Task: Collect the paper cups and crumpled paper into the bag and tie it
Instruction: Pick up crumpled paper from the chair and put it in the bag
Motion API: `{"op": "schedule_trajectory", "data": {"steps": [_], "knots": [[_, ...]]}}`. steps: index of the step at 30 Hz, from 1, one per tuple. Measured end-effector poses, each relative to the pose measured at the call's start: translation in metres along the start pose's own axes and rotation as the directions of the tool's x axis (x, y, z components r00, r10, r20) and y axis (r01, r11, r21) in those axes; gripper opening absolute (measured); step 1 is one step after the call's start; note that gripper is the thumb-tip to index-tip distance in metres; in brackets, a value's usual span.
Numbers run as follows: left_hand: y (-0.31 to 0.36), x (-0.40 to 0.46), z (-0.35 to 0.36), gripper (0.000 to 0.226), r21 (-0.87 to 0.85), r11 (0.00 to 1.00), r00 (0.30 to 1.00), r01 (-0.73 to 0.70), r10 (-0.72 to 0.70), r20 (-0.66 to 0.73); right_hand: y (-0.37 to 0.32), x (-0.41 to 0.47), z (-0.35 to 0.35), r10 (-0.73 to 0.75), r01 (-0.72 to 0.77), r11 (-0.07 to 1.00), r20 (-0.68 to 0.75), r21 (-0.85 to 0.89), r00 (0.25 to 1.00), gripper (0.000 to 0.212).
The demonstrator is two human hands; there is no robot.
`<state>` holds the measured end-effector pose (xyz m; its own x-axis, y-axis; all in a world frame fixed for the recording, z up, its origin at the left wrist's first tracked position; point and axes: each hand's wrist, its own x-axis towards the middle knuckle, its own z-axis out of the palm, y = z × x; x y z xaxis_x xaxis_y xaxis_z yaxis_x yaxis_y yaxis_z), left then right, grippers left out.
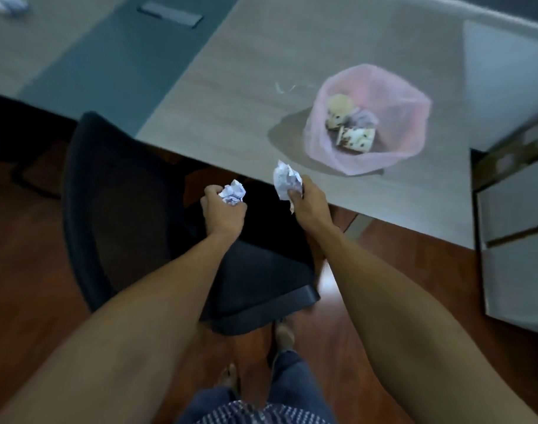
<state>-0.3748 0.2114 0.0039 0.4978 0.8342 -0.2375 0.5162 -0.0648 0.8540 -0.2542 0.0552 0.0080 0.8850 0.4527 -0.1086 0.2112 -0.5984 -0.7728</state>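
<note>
Both hands grip paper: left hand [224,213] a crumpled ball [232,195], right hand [307,206] a crumpled sheet [286,180]; best released directly over the pink bag [393,96] mouth.

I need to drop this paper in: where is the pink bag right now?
In the head view, the open pink plastic bag stands on the grey table, near its front edge, ahead and right of the right hand.
</note>
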Motion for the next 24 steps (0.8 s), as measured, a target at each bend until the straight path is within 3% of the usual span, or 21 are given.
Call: {"op": "schedule_trajectory", "data": {"steps": [4, 9, 11, 16, 18, 24], "knots": [[0.055, -0.009, 0.006, 0.039, 0.009, 0.985, 0.972, -0.174, 0.170, 0.163, -0.007, -0.005, -0.062, 0.034, -0.030, 0.999, -0.224, 0.022, 0.974, 0.030], [0.108, -0.007, 0.046, 0.051, -0.039, 0.965, 0.925, -0.260, 0.261, 0.278, 0.006, 0.011, -0.122, 0.116, -0.085, 0.991, -0.335, 0.106, 0.935, 0.022], [0.128, -0.002, 0.072, 0.053, -0.053, 0.955, 0.905, -0.293, 0.295, 0.308, 0.019, 0.027, -0.145, 0.139, -0.108, 0.989, -0.357, 0.106, 0.924, 0.029], [0.179, 0.017, 0.140, 0.054, -0.036, 0.934, 0.872, -0.355, 0.345, 0.348, 0.051, 0.083, -0.186, 0.298, -0.230, 0.948, -0.360, 0.222, 0.884, 0.009], [0.192, 0.033, 0.169, 0.056, 0.007, 0.928, 0.869, -0.372, 0.346, 0.354, 0.064, 0.108, -0.194, 0.364, -0.254, 0.910, -0.341, 0.327, 0.867, 0.010], [0.217, 0.080, 0.243, 0.060, 0.121, 0.914, 0.872, -0.388, 0.321, 0.369, 0.084, 0.176, -0.199, 0.565, -0.306, 0.659, -0.183, 0.687, 0.805, 0.011]]}}
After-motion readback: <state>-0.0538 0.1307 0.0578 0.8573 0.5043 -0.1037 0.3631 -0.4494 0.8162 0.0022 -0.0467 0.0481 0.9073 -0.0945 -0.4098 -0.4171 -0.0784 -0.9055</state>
